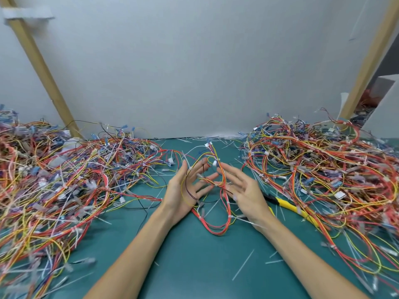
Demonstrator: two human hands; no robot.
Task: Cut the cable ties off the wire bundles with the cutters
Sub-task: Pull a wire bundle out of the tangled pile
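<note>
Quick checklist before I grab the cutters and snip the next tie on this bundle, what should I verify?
1. Tool in hand: not ok; the cutters lie on the mat beside the right hand.
2. Handles free: not ok; wires from the right pile cross them.
3. Blades: cannot tell; hidden behind that hand.
4. Bundle gripped: not ok; the wire bundle drapes loosely over the open left hand and right hand.
5. Tie found: ok; a white cable tie shows on the red loop.

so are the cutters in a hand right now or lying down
Lying down, unheld: the yellow-handled cutters rest on the green mat beside the right hand, whose fingers are straight and spread.
</note>
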